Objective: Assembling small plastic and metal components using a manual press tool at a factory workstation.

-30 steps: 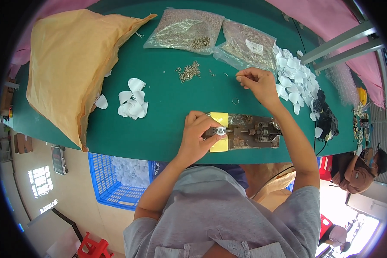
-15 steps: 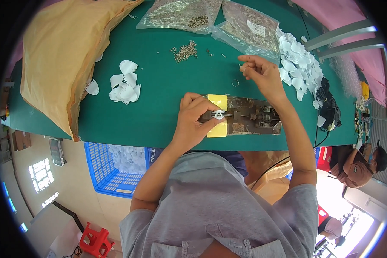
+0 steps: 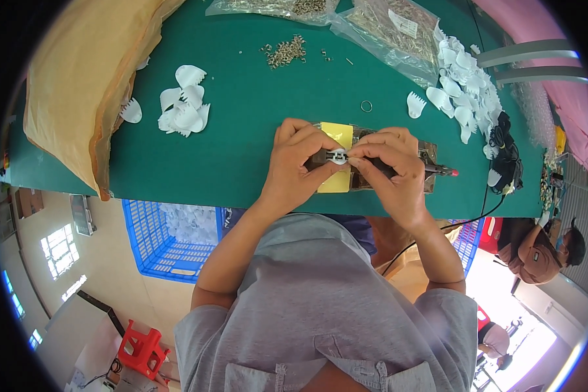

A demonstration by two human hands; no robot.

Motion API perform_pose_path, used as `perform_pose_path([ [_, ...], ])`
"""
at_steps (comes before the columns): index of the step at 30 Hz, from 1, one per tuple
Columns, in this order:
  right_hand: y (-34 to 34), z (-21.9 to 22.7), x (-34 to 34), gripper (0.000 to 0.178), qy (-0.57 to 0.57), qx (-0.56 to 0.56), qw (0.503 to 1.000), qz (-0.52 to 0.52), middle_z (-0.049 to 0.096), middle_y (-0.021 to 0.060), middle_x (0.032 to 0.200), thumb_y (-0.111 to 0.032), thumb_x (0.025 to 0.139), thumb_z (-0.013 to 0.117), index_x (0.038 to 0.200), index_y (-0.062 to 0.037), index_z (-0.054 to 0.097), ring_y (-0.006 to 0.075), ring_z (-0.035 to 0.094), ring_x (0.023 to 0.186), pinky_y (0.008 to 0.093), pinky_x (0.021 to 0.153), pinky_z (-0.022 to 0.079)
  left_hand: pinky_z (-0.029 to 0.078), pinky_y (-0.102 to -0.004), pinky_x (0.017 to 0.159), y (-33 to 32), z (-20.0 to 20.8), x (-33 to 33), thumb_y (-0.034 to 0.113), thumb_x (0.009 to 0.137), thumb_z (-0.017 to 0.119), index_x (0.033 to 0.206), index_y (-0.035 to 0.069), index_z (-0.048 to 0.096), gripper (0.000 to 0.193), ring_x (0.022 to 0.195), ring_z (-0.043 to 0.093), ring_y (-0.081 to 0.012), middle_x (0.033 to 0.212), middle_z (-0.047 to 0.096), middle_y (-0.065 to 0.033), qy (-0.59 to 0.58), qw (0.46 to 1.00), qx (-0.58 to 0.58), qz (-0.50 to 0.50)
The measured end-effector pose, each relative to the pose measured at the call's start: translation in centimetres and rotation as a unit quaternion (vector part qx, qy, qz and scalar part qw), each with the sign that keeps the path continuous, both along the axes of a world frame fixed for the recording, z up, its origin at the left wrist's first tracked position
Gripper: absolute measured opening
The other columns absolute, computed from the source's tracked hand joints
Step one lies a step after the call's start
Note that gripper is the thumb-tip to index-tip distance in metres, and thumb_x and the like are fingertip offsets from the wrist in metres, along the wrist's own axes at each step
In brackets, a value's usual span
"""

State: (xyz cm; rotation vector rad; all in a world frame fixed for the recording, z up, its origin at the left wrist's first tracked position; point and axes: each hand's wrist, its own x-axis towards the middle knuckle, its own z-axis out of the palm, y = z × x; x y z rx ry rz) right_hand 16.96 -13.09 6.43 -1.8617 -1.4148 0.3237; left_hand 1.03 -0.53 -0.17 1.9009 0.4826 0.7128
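My left hand [image 3: 297,160] is closed on a small white plastic piece [image 3: 338,156] with dark slots, pinching it between thumb and forefinger at the left end of a metal jig. Over the jig's right part is my right hand [image 3: 393,173], its thumb and forefinger pressed together at the white piece's right edge. Whatever those fingertips hold is too small to make out. Yellow sheet [image 3: 335,183] covers the jig beside the piece. A dark rod with a red end [image 3: 445,171] sticks out right of my right hand; its other end is hidden.
White toothed plastic pieces lie in a left pile [image 3: 186,117] and a larger right heap [image 3: 464,78]. Small metal clips [image 3: 286,52] and a ring [image 3: 366,106] lie beyond the jig. A yellow sack [image 3: 85,85], clear bags [image 3: 398,39] and black cable [image 3: 503,153] surround them.
My right hand has come down from beyond the ring to the white piece in the jig. The left hand keeps its hold. A single white toothed piece now shows near the right heap.
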Motion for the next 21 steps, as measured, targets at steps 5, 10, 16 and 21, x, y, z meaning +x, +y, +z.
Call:
perform_pose_path([
  [5,-0.4,-0.6,-0.5,0.011,-0.058,0.024,0.998,-0.014,0.077,0.0003,0.098,-0.007,0.082,0.082,0.092,-0.0102,0.080,0.0213,0.064,0.100,0.0386,0.097,0.041,0.046,-0.0341,0.090,-0.1,0.1,-0.1,0.001,0.077,0.087,0.099,0.008,0.074,0.026,0.107,0.053,-0.0230,0.096,0.069,-0.0008,-0.002,1.000,-0.011,0.000],
  [10,-0.8,-1.1,-1.2,0.011,-0.060,0.053,0.996,-0.048,0.077,0.0006,0.098,-0.006,0.082,0.083,0.091,-0.0097,0.079,0.0217,0.066,0.099,0.0388,0.096,0.042,0.047,-0.0338,0.090,-0.2,0.0,-0.1,-0.001,0.077,0.086,0.100,0.008,0.074,0.027,0.107,0.053,-0.0227,0.096,0.069,-0.0008,0.000,1.000,-0.010,0.002],
  [16,-0.9,-0.8,-1.2,0.017,-0.060,0.022,0.998,-0.023,0.079,0.0026,0.105,-0.001,0.082,0.081,0.099,-0.0060,0.081,0.0213,0.065,0.105,0.0364,0.098,0.044,0.042,-0.0395,0.096,-0.3,-0.2,0.0,0.011,0.074,0.089,0.096,0.010,0.073,0.027,0.105,0.054,-0.0256,0.097,0.069,-0.0014,-0.010,1.000,-0.022,0.007],
  [21,-2.4,0.3,-0.8,0.034,0.031,0.059,0.987,-0.145,0.077,0.0150,0.113,-0.006,0.081,0.085,0.114,-0.0101,0.078,0.0311,0.070,0.107,0.0385,0.112,0.044,0.042,-0.0405,0.098,-0.2,-0.3,0.0,0.014,0.075,0.089,0.096,0.009,0.074,0.027,0.105,0.054,-0.0266,0.098,0.070,-0.0019,-0.007,1.000,-0.017,0.006],
])
